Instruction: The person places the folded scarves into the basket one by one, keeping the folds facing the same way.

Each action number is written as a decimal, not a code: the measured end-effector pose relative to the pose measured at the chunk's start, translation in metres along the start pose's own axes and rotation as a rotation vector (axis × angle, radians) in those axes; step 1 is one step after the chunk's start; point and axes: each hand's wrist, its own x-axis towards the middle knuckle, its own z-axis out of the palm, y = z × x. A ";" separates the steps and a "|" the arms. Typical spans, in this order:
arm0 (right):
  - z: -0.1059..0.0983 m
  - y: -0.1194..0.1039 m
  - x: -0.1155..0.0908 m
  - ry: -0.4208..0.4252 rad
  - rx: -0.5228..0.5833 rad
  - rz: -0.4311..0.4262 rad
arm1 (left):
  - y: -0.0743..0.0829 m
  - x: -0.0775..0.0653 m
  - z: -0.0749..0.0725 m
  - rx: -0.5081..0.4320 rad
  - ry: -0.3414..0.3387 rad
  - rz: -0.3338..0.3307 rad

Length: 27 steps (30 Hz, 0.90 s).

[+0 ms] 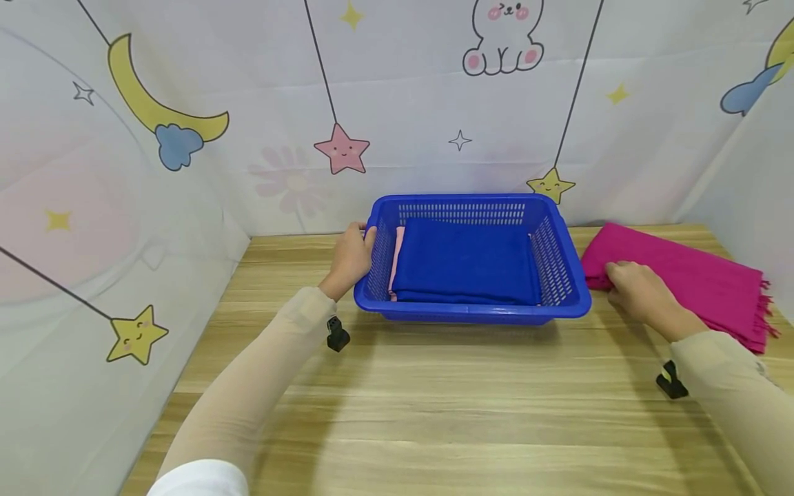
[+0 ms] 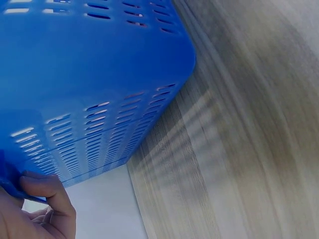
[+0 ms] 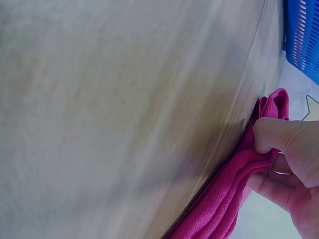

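Observation:
My left hand (image 1: pixel 352 256) grips the left rim of a blue plastic basket (image 1: pixel 471 311), its thumb over the edge in the left wrist view. Inside the basket lies a folded blue cloth (image 1: pixel 468 265), with a strip of pink cloth (image 1: pixel 397 258) showing from under its left side. To the right of the basket, a folded magenta scarf (image 1: pixel 688 275) with a fringed end rests on the table. My right hand (image 1: pixel 642 293) pinches the near left corner of this scarf between thumb and fingers, as the right wrist view (image 3: pixel 294 154) shows.
The wood-grain table (image 1: pixel 459 413) stretches toward me in front of the basket. A white curtain (image 1: pixel 409 96) printed with stars, a moon and a bear hangs right behind it and along both sides. Small black devices (image 1: pixel 337 335) sit at both wrists.

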 end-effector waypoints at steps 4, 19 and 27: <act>-0.001 -0.001 -0.002 -0.011 0.000 0.012 | 0.001 0.000 0.000 0.003 0.003 0.002; -0.004 -0.004 -0.007 -0.008 0.022 0.005 | 0.000 0.000 0.000 0.000 0.026 -0.003; -0.006 -0.004 -0.012 -0.009 0.022 0.002 | 0.001 -0.001 0.000 -0.010 0.001 -0.008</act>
